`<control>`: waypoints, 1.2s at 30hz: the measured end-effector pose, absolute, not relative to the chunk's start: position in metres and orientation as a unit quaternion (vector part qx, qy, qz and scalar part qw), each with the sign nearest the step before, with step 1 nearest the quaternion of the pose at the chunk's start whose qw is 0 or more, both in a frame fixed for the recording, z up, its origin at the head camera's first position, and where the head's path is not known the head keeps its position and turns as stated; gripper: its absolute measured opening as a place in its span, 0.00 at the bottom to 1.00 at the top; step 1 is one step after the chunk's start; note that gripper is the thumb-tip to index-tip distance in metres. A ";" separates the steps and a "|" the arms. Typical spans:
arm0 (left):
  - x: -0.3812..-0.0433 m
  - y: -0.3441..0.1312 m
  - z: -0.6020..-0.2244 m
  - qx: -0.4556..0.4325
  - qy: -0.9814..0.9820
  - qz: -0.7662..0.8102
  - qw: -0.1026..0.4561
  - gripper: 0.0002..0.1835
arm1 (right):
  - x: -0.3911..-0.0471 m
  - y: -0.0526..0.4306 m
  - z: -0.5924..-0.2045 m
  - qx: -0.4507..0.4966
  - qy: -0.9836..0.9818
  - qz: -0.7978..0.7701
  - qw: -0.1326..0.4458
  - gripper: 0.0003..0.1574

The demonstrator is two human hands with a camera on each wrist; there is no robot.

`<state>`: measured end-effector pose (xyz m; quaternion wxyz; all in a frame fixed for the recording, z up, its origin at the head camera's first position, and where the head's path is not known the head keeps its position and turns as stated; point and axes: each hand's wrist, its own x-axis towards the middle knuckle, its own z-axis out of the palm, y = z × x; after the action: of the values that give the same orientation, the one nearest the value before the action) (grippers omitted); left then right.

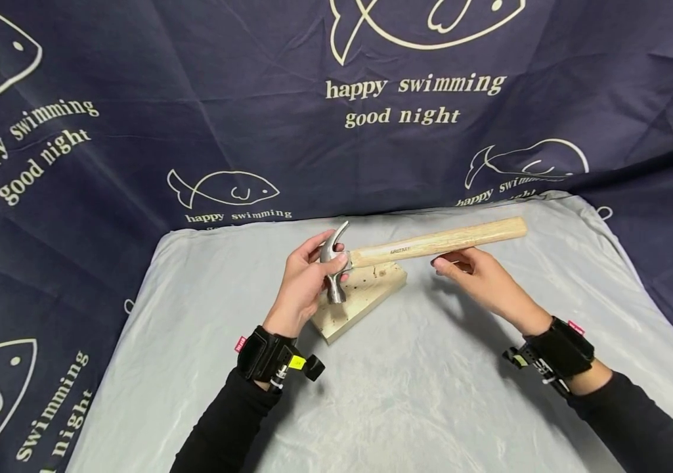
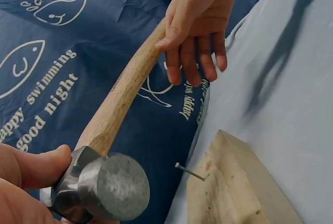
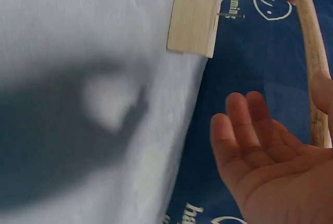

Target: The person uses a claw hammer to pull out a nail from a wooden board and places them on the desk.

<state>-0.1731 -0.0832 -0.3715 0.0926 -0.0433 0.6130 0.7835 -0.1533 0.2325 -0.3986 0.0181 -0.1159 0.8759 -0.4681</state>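
Note:
My left hand (image 1: 306,282) pinches the steel head of a claw hammer (image 1: 436,241), thumb across the head, above the table. The pale wooden handle points right and slightly up. My right hand (image 1: 478,279) is at the handle's far half; in the right wrist view its fingers (image 3: 242,125) spread loosely, with the thumb overlapping the handle. Whether that thumb presses on the wood, I cannot tell. Beneath the hammer lies a wooden block (image 1: 366,305), partly covered by it. A nail (image 2: 190,171) sticks out of the block in the left wrist view.
A light grey cloth (image 1: 407,401) covers the table. Behind it hangs a dark blue curtain (image 1: 253,118) with white fish and lettering. Each wrist wears a black strap with a small camera mount (image 1: 268,355).

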 end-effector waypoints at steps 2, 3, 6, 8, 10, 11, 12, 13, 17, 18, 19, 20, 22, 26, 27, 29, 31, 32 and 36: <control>-0.174 -0.084 -0.373 -0.041 0.618 0.779 0.098 0.30 | -0.154 0.232 -0.400 -0.116 0.861 -0.494 0.026 0.25; -0.175 -0.084 -0.374 -0.038 0.623 0.775 0.099 0.30 | -0.155 0.232 -0.400 -0.116 0.851 -0.510 0.032 0.26; -0.176 -0.085 -0.374 -0.026 0.644 0.757 0.106 0.32 | -0.156 0.231 -0.401 -0.112 0.830 -0.544 0.048 0.28; -0.176 -0.085 -0.374 -0.019 0.657 0.745 0.117 0.32 | -0.156 0.230 -0.402 -0.105 0.824 -0.554 0.055 0.29; -0.175 -0.086 -0.374 -0.019 0.671 0.729 0.132 0.32 | -0.156 0.229 -0.403 -0.098 0.825 -0.553 0.058 0.29; -0.175 -0.086 -0.373 -0.019 0.677 0.722 0.140 0.32 | -0.155 0.229 -0.404 -0.096 0.826 -0.553 0.060 0.29; -0.174 -0.086 -0.373 -0.020 0.682 0.717 0.147 0.31 | -0.155 0.228 -0.404 -0.095 0.825 -0.554 0.061 0.30; -0.174 -0.086 -0.373 -0.018 0.689 0.709 0.152 0.31 | -0.154 0.228 -0.405 -0.094 0.822 -0.558 0.062 0.30; -0.172 -0.087 -0.372 -0.006 0.710 0.683 0.171 0.29 | -0.154 0.223 -0.406 -0.085 0.801 -0.589 0.065 0.31; -0.172 -0.087 -0.372 -0.002 0.714 0.678 0.175 0.29 | -0.153 0.222 -0.406 -0.080 0.791 -0.603 0.067 0.32; -0.172 -0.087 -0.371 0.003 0.718 0.672 0.181 0.28 | -0.153 0.220 -0.405 -0.075 0.780 -0.617 0.070 0.32; -0.172 -0.087 -0.371 0.005 0.720 0.668 0.188 0.28 | -0.153 0.219 -0.405 -0.070 0.763 -0.638 0.075 0.32; -0.171 -0.086 -0.372 0.014 0.722 0.662 0.198 0.26 | -0.153 0.217 -0.404 -0.063 0.723 -0.683 0.087 0.31; -0.167 -0.082 -0.375 0.027 0.721 0.660 0.208 0.25 | -0.150 0.214 -0.404 -0.059 0.642 -0.758 0.104 0.26; -0.166 -0.082 -0.376 0.030 0.720 0.662 0.209 0.25 | -0.150 0.214 -0.404 -0.060 0.629 -0.768 0.104 0.25; -0.165 -0.080 -0.376 0.031 0.716 0.665 0.212 0.26 | -0.148 0.214 -0.405 -0.060 0.614 -0.780 0.104 0.23; -0.165 -0.080 -0.377 0.031 0.713 0.666 0.214 0.26 | -0.148 0.215 -0.406 -0.062 0.603 -0.789 0.103 0.23; -0.165 -0.079 -0.377 0.031 0.712 0.667 0.215 0.25 | -0.147 0.215 -0.407 -0.062 0.597 -0.793 0.102 0.23; -0.163 -0.078 -0.377 0.031 0.708 0.668 0.228 0.25 | -0.145 0.213 -0.407 -0.058 0.564 -0.819 0.091 0.21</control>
<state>-0.1626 -0.0781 -0.3773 0.2281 0.0307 0.7080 0.6676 -0.1455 0.2131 -0.4074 0.0910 -0.0575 0.5641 -0.8187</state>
